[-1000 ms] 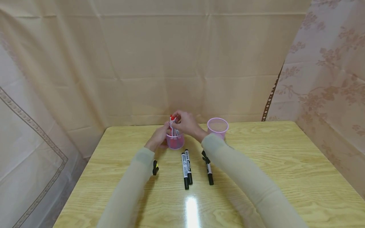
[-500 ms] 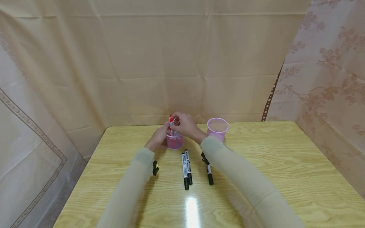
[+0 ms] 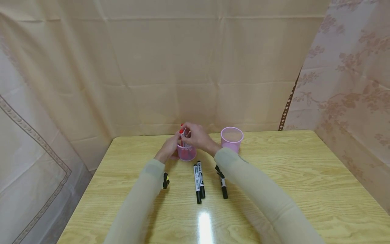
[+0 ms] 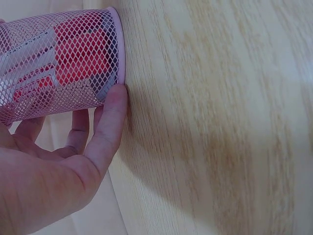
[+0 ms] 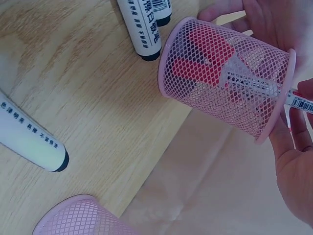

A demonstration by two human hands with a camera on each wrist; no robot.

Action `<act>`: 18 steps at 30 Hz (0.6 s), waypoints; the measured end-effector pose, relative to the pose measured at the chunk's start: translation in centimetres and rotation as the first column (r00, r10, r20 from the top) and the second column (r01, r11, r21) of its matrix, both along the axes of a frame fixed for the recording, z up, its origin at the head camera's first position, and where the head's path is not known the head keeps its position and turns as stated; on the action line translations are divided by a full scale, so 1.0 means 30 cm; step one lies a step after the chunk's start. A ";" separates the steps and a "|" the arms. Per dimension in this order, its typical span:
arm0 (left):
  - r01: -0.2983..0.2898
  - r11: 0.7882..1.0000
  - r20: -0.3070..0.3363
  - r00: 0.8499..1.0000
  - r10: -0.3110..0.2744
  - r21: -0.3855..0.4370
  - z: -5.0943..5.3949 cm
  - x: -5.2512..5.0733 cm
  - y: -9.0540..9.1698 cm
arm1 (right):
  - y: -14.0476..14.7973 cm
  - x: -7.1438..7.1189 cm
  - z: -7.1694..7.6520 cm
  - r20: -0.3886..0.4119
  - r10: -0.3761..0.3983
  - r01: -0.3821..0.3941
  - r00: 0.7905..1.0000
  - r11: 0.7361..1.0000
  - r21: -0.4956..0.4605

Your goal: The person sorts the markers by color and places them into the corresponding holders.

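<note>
In the head view, my left hand (image 3: 168,148) holds a pink mesh pen cup (image 3: 187,156) that stands upright near the table's back edge. The left wrist view shows a fingertip against the cup's base rim, with other fingers behind the mesh. My right hand (image 3: 198,136) is over the cup's mouth, pinching a white marker with a red end (image 3: 181,131). The lower part of this marker (image 5: 299,102) is inside the cup in the right wrist view. Several red-and-white markers (image 4: 80,56) show through the mesh.
A second pink mesh cup (image 3: 231,146) stands to the right. Two black-capped white markers (image 3: 197,183) lie side by side on the wooden table (image 3: 274,162). Another black-capped marker (image 3: 224,190) lies partly under the right forearm. A beige cloth (image 3: 170,67) hangs behind.
The red-ended marker has sunk lower into the cup, and my right hand has come down slightly with it. My left hand has stayed on the cup.
</note>
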State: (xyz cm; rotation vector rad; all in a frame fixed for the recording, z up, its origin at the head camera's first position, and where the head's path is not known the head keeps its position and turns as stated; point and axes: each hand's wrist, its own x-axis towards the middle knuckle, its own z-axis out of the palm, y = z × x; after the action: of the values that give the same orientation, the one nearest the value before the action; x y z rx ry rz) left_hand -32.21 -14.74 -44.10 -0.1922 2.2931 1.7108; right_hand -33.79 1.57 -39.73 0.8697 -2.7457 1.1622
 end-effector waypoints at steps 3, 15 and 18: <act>0.002 1.000 0.005 1.000 -0.002 0.005 0.000 0.000 0.002 | 0.008 0.006 -0.005 -0.021 0.044 -0.044 0.999 0.999 -0.015; -0.003 1.000 -0.006 1.000 0.003 -0.013 0.003 0.004 -0.006 | 0.028 0.018 -0.039 -0.239 0.250 -0.247 0.938 0.968 0.041; -0.004 1.000 -0.004 1.000 0.004 0.000 0.006 0.004 -0.005 | 0.024 0.024 -0.040 -0.261 0.269 -0.260 0.927 0.963 0.067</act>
State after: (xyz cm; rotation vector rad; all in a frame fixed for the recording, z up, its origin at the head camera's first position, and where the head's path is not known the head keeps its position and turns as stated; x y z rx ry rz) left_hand -32.08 -14.90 -43.91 -0.1936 2.2968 1.7151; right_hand -33.06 2.29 -40.94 1.3286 -2.4891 0.9503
